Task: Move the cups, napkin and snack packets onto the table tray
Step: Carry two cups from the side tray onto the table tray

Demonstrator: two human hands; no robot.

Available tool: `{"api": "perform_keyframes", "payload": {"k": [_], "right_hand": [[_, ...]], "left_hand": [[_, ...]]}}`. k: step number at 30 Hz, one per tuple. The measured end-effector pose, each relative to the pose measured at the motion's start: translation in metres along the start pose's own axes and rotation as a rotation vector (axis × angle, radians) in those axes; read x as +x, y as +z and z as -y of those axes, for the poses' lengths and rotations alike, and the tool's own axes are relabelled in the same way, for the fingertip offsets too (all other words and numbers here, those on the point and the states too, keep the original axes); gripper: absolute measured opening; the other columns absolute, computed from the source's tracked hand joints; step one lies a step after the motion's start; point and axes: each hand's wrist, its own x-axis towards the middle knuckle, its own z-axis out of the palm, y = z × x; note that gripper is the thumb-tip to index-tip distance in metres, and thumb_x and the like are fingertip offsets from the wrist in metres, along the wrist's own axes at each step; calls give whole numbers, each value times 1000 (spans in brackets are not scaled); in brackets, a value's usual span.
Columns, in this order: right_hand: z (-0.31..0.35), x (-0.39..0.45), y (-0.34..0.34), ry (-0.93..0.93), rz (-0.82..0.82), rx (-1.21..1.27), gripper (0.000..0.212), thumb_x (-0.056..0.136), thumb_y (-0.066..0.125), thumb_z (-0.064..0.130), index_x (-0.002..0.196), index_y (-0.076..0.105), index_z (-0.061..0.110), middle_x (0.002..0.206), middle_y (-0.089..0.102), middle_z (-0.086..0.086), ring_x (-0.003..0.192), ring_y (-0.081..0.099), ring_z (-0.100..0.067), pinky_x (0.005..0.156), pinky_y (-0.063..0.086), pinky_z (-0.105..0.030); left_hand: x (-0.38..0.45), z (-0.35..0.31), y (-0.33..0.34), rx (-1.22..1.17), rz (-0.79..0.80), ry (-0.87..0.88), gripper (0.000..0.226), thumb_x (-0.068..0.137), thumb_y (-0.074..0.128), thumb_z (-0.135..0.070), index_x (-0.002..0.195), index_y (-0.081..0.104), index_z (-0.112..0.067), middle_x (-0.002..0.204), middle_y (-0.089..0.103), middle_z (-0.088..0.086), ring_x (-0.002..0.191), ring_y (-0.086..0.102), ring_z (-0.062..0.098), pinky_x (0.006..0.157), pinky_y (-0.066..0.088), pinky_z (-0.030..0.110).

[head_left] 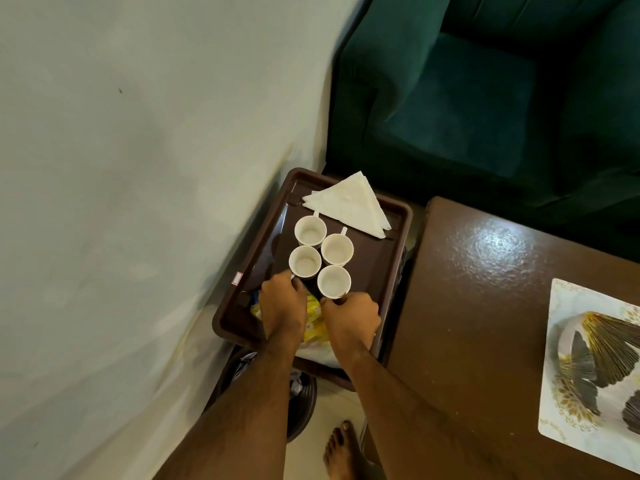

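Several white cups stand close together on a brown tray point(398, 220) beside the wall. A folded white napkin point(349, 206) lies at the tray's far end. Yellow snack packets point(313, 318) lie at its near end, partly hidden under my hands. My left hand point(282, 306) has its fingers curled at the handle of the near-left cup point(304, 262). The fingers of my right hand point(351, 320) are curled at the handle of the near-right cup point(334, 282). Both cups stand on the tray. A white tray with a gold and grey feather pattern point(568, 341) lies on the brown table point(485, 289) at the right.
A dark green sofa point(467, 98) fills the far right. The pale wall point(138, 168) runs along the left of the brown tray. A dark bin point(303, 403) with rubbish stands under the tray's near end. My bare foot point(341, 448) is on the floor.
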Motion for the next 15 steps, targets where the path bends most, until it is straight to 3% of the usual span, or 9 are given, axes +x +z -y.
{"api": "perform_keyframes", "payload": {"k": [6, 15], "right_hand": [[-2, 0, 1, -15, 0, -18, 22, 85, 72, 27, 69, 75, 11, 66, 71, -6, 64, 68, -23, 65, 59, -36], [-12, -4, -7, -46, -71, -10, 27, 91, 66, 25, 71, 75, 9, 65, 71, -9, 64, 66, -27, 70, 57, -35]], "left_hand": [[-3, 2, 0, 21, -11, 39, 21, 99, 61, -15, 86, 74, -6, 82, 77, 14, 74, 69, 29, 60, 48, 36], [-18, -5, -7, 54, -84, 86, 20, 100, 60, -15, 85, 71, -9, 81, 76, 13, 76, 70, 32, 61, 33, 30]]}}
